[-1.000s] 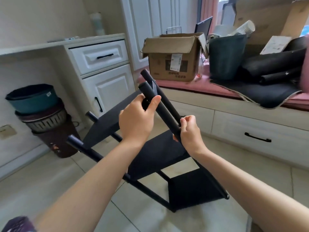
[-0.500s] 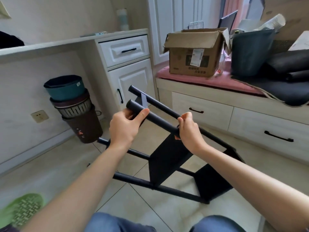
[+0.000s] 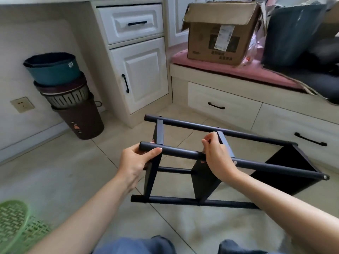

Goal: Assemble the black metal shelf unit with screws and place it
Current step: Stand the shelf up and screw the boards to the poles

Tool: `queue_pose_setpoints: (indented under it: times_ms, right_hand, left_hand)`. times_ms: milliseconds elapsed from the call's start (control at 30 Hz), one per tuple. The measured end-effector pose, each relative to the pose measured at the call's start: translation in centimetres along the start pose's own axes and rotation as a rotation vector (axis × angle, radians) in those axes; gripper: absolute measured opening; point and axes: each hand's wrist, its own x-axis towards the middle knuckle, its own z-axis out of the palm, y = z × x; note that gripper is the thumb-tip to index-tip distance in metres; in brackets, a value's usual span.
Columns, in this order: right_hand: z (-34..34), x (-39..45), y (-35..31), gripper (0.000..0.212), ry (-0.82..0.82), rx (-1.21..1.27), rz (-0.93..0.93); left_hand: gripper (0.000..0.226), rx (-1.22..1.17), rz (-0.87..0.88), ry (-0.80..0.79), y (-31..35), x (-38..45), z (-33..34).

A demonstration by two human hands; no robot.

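The black metal shelf unit (image 3: 260, 166) lies on its side on the tiled floor in front of me, its round poles running left to right and its flat shelf panels standing on edge. My left hand (image 3: 136, 162) grips the left end of the near upper pole, thumb over the top. My right hand (image 3: 217, 157) grips the same pole at the middle shelf panel, fingers curled over the panel's edge. Small screw heads show on the poles.
A stack of bins (image 3: 64, 96) stands against the wall at left. White cabinet doors (image 3: 139, 77) rise behind the shelf. A bench with drawers (image 3: 223, 105) carries a cardboard box (image 3: 218, 32) and a dark bin (image 3: 291, 33). A green slipper (image 3: 12, 219) lies bottom left.
The shelf unit has swung down from a raised tilt to lie level on its side on the floor. Both hands stayed on the same pole and came down with it.
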Motion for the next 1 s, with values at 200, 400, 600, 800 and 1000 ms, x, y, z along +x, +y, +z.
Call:
queue_pose_setpoints:
  times_ms: [200, 400, 600, 800, 1000]
  right_hand:
    - [4.2, -0.7, 4.2, 0.013, -0.125, -0.157, 0.018]
    - [6.8, -1.2, 6.9, 0.012, -0.134, -0.284, 0.026]
    - [7.6, -1.7, 7.2, 0.016, -0.148, -0.341, 0.039]
    - [7.3, -1.2, 6.0, 0.021, -0.25, -0.403, 0.025]
    - [8.3, 1.0, 4.5, 0.004, -0.404, -0.261, -0.08]
  left_hand:
    - [0.048, -0.082, -0.106, 0.001, -8.9, 1.4, -2.5]
    - [0.046, -0.074, -0.147, 0.01, -13.9, 1.4, -3.5]
    - [0.042, -0.092, -0.12, 0.0, -15.4, 1.0, -3.7]
    - [0.041, -0.074, -0.088, -0.008, -15.2, 1.0, -3.8]
    - [0.059, 0.114, -0.055, -0.099, -14.2, 1.0, -4.5]
